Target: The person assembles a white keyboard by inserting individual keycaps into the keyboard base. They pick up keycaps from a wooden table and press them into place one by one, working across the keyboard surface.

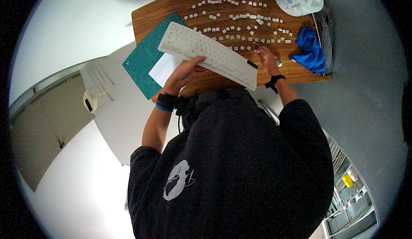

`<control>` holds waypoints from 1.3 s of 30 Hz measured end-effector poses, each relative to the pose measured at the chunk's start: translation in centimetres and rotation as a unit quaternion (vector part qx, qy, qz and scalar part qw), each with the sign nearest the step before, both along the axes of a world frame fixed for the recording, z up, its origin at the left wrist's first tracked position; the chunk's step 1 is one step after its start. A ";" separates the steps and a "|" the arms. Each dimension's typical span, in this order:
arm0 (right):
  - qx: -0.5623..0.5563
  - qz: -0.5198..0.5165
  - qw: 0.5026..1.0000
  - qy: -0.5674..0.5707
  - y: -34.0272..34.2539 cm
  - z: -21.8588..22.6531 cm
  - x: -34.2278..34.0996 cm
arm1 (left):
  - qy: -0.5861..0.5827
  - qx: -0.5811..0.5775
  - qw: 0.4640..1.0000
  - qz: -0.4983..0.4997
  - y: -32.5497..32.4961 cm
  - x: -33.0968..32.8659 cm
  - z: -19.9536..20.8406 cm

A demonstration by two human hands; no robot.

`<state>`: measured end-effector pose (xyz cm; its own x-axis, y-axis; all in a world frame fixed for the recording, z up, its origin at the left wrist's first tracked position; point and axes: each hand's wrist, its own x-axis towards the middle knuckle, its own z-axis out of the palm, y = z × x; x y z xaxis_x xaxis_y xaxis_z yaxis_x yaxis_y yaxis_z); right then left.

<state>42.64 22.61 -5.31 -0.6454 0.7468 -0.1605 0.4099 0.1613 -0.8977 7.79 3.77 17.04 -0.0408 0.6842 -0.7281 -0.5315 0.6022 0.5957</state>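
Observation:
My left hand (pixel 187 72) is closed on the near edge of a white keyboard (pixel 206 45), which is held tilted above the table. Much of its upper left has no keycaps and shows small dark switch spots; pale keycaps seem to sit along its lower right. To the right of the keyboard, my right hand (pixel 267 59) has its fingers pinched round a thin wire-like tool (pixel 256 44), too small to name. Loose white keycaps (pixel 240 37) lie in rows beyond the keyboard. Next to my right hand is a small grey-and-white object (pixel 278 61).
A green cutting mat (pixel 143 65) with a white sheet (pixel 162 69) lies left on the wooden table (pixel 156 3). A white bucket (pixel 296 3) stands at the far right, with a blue cloth (pixel 310 52) nearer the right edge. A pale stool (pixel 91 101) stands left of the table.

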 end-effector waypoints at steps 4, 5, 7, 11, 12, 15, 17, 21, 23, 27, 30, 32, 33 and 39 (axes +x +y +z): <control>0.092 0.045 0.992 -0.075 0.1 -0.2 0.0 | -0.052 -0.024 0.998 0.013 0.7 -0.2 -0.4; 0.105 0.027 0.993 -0.049 0.1 0.0 -0.9 | -0.052 -0.025 0.998 0.014 0.8 -0.1 -0.5; 0.108 0.005 0.994 -0.020 -0.1 2.1 -2.3 | -0.057 -0.016 0.998 0.015 1.1 -0.1 -0.8; 0.061 0.061 0.996 -0.015 -1.9 10.5 -6.1 | -0.060 -0.036 0.997 0.010 2.0 0.2 -1.4; 0.068 0.097 0.993 0.012 -2.3 12.6 -7.2 | -0.060 -0.031 0.998 0.002 2.3 0.3 -1.6; 0.079 0.183 0.979 0.040 -4.0 17.2 -9.5 | -0.065 -0.025 0.997 -0.021 3.2 0.5 -2.1; 0.058 0.207 0.977 0.010 -4.1 18.5 -9.9 | -0.070 -0.010 0.997 -0.029 3.8 1.0 -2.5; 0.024 0.228 0.973 0.014 -4.0 18.4 -9.6 | -0.106 0.005 0.994 -0.034 4.9 2.1 -3.0; 0.050 0.225 0.972 0.054 -4.2 18.3 -9.0 | -0.122 -0.015 0.992 -0.042 5.3 2.6 -2.9; 0.037 0.226 0.972 0.059 -4.4 18.3 -8.6 | -0.086 -0.025 0.994 -0.058 5.3 3.4 -1.9; 0.034 0.222 0.971 0.083 -4.5 18.3 -8.8 | 0.037 0.031 0.988 -0.148 5.1 3.8 -1.2; 0.030 0.224 0.971 0.074 -4.7 18.3 -9.2 | 0.057 0.003 0.987 -0.147 5.2 4.0 -1.1; 0.029 0.224 0.971 0.080 -4.8 18.3 -9.4 | 0.022 -0.047 0.993 -0.104 5.3 4.0 -1.1; -0.020 0.207 0.978 0.022 -4.3 18.4 -11.2 | 0.021 -0.074 0.995 -0.059 4.9 4.1 -0.7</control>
<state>31.48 18.34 13.06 -0.8977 0.4143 -0.1500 0.2781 0.2687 -0.9222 11.86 8.69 16.34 0.0016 0.5715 -0.8206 -0.4290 0.7416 0.5157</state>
